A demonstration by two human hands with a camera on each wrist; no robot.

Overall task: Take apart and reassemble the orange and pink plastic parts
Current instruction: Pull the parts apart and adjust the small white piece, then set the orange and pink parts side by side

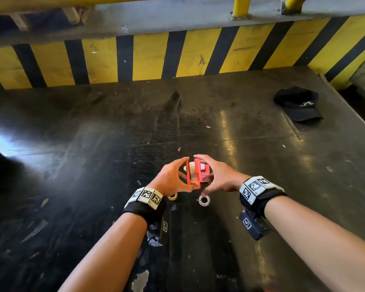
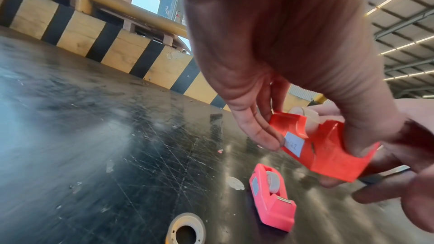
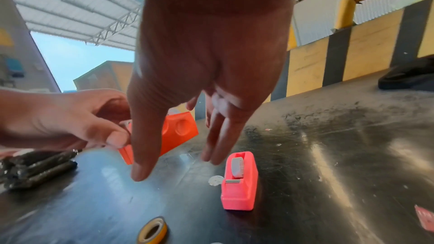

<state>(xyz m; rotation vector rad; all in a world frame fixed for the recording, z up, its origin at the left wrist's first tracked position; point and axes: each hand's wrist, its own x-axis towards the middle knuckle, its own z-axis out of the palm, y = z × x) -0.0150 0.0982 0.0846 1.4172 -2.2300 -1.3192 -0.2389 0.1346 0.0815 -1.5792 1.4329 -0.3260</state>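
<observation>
My left hand pinches an orange tape dispenser between thumb and fingers and holds it above the table. A clear tape roll sits in its top. The pink tape dispenser stands on the black tabletop, a grey roll in its slot. Over it, my right hand hovers with straight, spread fingers that hold nothing, close beside the orange dispenser.
Two loose tape rolls lie near my wrists, a yellow one and a whitish one. A black cap lies at the far right. A yellow-and-black striped barrier lines the far edge of the scratched table.
</observation>
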